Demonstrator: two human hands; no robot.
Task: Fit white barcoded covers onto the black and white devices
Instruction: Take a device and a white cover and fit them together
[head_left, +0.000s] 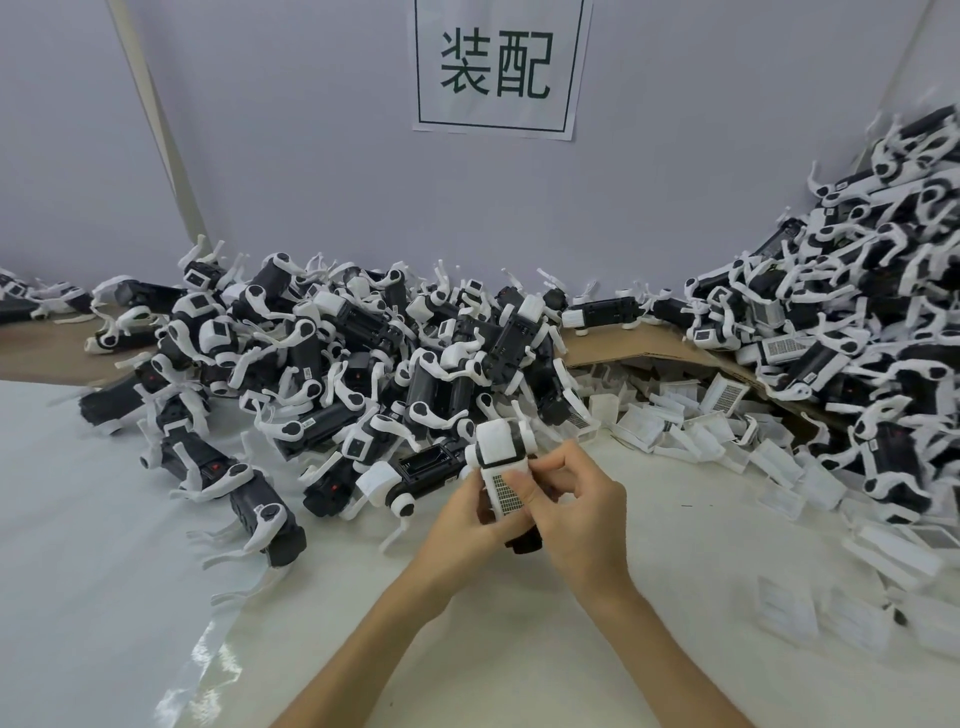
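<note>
A black and white device (500, 446) is held upright above the table's middle, white head up. My left hand (465, 514) grips its body from the left. My right hand (579, 506) holds it from the right, with fingers curled against a white barcoded cover (506, 493) lying on the device's belly. The device's black lower end (524, 541) pokes out below my right hand. Loose white covers (670, 415) lie in a heap to the right.
A big pile of black and white devices (322, 353) fills the table's back left and middle. Another pile (857, 312) rises at the right on brown cardboard (613, 347). More white covers (857, 597) are scattered near the right edge. A paper sign (498, 67) hangs on the wall.
</note>
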